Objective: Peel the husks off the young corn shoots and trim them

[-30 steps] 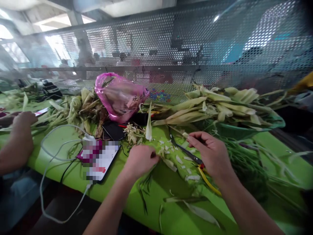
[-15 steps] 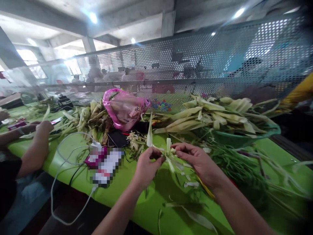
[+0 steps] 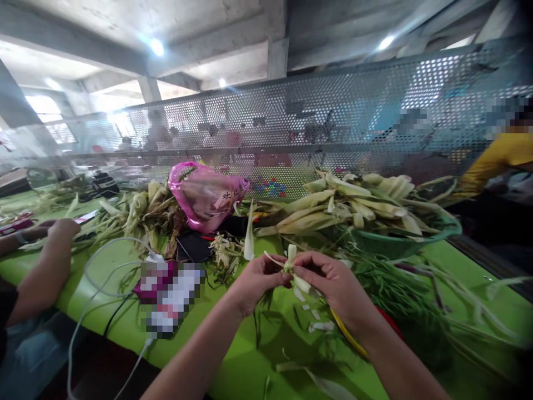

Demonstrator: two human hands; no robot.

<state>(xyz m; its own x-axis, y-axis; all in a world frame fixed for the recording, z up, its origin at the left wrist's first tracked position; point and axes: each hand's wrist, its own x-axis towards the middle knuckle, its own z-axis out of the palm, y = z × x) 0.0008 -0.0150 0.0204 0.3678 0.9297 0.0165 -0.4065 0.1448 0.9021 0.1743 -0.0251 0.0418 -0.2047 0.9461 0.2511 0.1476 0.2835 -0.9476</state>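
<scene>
Above the green table, both my hands are closed on one small piece made of pale corn husk strips (image 3: 292, 254). My left hand (image 3: 255, 282) pinches its left side, where a thin curled strip sticks out. My right hand (image 3: 331, 278) grips the right side between thumb and fingers, and a wider strip hangs below. One short strip stands upright between the hands. The fingers partly hide the middle of the piece. Husk scraps (image 3: 322, 326) lie on the table under my right hand, with a longer loose husk (image 3: 320, 383) nearer the front edge.
Piled corn husks (image 3: 308, 214) spill over a green basket (image 3: 400, 247) at the right. Green stringy fibres (image 3: 387, 289) lie in front. A pink plastic bag (image 3: 204, 194) stands behind. A power strip (image 3: 175, 305) with white cables sits left, near a co-worker's arm (image 3: 45, 272). Perforated panels (image 3: 250, 122) line the back.
My hands have come closer together around the husk piece, and my right fingers now cover more of it. The view has shifted slightly, showing more of a person in yellow at the right.
</scene>
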